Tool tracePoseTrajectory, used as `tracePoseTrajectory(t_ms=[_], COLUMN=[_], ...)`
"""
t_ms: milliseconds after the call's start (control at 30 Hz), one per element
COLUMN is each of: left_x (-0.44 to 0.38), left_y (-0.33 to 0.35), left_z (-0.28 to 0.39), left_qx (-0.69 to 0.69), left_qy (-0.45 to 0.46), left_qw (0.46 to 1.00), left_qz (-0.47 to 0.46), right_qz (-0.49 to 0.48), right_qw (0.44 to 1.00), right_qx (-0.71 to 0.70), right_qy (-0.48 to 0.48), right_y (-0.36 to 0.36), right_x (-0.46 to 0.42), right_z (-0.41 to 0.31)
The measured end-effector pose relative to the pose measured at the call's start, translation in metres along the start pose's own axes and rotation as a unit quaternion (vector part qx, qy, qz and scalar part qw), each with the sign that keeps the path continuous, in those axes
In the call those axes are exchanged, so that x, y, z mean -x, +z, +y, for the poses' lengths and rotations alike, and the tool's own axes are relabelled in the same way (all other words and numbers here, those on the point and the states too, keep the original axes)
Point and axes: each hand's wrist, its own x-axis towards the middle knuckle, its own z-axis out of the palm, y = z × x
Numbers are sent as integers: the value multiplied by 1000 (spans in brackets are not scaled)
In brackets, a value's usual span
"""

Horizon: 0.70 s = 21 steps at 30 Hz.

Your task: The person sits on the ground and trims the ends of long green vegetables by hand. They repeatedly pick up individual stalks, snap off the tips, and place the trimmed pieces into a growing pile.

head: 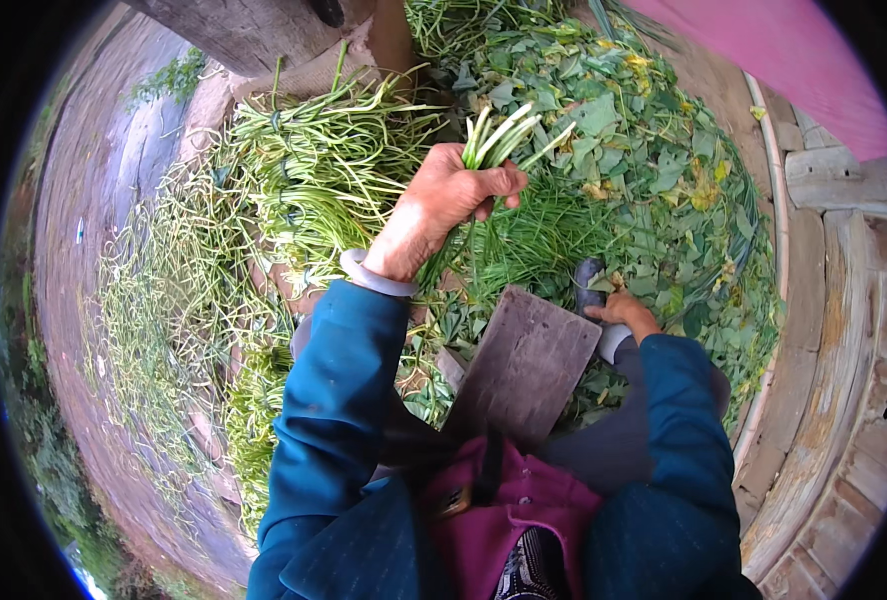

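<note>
My left hand (455,184), with a pale bangle at the wrist, is raised and closed around a bunch of green stalks (500,139). Their pale cut ends fan out above the fist. My right hand (625,313) is low beside a dark shoe (590,285) and the broad green leaves; its fingertips are partly hidden, and whether they grip anything is unclear. Between my legs stands a small wooden stool or board (530,360). Thin grass-like green leaves (541,232) lie beneath the left fist.
Bundles of tied green stalks (316,165) are stacked at left, beside loose scattered stalks (173,300). A large heap of broad leaves (661,150), some yellowed, spreads across the right. Beyond it runs a wooden plank wall (826,315). A thick timber post (263,34) and pink cloth (788,60) occupy the top.
</note>
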Motion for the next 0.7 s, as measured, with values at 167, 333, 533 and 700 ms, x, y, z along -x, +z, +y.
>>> tracePoseTrajectory(t_ms=[167, 333, 533, 700], left_x=[-2, 0, 3, 2], left_y=[-1, -10, -9, -7], left_z=[7, 5, 10, 4], left_qx=[36, 112, 144, 155], left_qy=[-36, -31, -16, 1], left_qw=[999, 993, 989, 988], left_qz=[0, -10, 11, -17], right_qz=[-50, 70, 139, 249], right_qw=[999, 994, 973, 968], right_qx=[-3, 83, 162, 14], right_qy=[11, -3, -85, -42], right_y=[17, 28, 17, -58], right_x=[-23, -9, 17, 55], right_z=[11, 0, -9, -36])
